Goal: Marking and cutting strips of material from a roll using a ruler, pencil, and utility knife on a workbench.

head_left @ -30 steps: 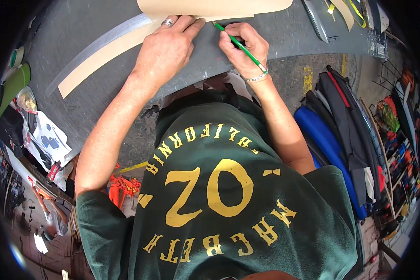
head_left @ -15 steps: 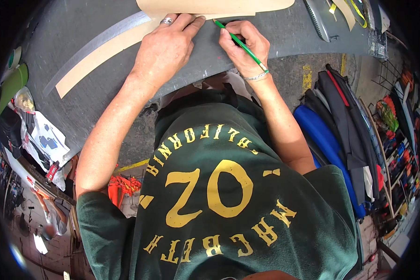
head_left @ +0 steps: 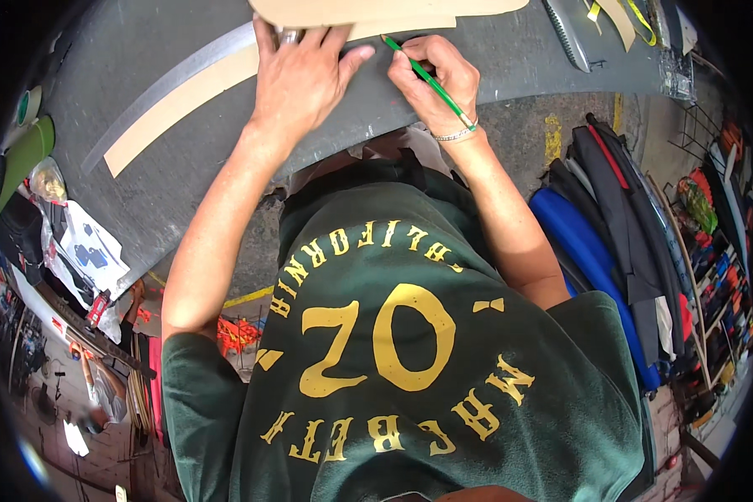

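Observation:
My right hand (head_left: 439, 79) grips a green pencil (head_left: 431, 82), its point touching or just above the lower edge of a brown paper strip (head_left: 184, 110). On that strip lies my left hand (head_left: 299, 84), fingers spread and thumb apart, a ring on one finger. Its fingertips are hidden under the edge of a larger, round-cornered brown paper piece (head_left: 385, 10), cut off by the top of the view. A long grey metal ruler (head_left: 180, 77) runs along the strip's far side. All rest on a dark grey table (head_left: 184, 176).
A grey ridged-handled tool (head_left: 567, 35), a brown paper scrap (head_left: 617, 25) and a yellow tape (head_left: 644, 23) lie far right. Blue and dark fabrics (head_left: 586, 243) hang beside the table. A green roll (head_left: 27, 163) is at left. Another person (head_left: 107, 393) appears lower left.
My left hand has shifted slightly left, spreading its fingers, and their tips have slid under the larger paper. My right hand has barely moved and still holds the pencil.

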Demonstrator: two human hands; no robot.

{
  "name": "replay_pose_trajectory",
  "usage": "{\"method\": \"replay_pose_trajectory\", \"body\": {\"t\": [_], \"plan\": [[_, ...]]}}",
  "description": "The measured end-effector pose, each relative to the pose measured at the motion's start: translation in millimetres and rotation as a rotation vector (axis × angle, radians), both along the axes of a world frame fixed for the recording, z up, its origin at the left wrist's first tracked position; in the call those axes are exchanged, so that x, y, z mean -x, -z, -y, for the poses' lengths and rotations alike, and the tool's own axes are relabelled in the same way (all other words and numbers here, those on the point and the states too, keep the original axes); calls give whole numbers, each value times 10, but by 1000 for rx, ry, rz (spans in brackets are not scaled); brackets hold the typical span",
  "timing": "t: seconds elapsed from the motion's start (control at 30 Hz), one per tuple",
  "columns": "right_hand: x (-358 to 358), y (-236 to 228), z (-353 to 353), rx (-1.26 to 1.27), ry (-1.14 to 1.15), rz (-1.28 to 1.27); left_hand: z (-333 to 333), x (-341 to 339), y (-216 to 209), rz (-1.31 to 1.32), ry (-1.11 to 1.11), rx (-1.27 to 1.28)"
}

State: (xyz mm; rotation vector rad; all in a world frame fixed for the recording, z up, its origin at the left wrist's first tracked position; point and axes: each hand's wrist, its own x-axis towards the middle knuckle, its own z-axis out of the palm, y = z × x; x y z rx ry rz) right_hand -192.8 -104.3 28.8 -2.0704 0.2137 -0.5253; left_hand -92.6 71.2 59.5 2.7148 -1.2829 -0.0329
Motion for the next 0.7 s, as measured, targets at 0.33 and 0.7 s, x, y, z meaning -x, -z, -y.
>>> {"method": "replay_pose_trajectory", "body": {"t": [0.33,0.7], "plan": [[3,-1,6,13,-19,-12,305,-356,-150,-128,-134,-54],[49,-25,28,-102,18,-48,325,-350,-205,-164,-154,-95]]}}
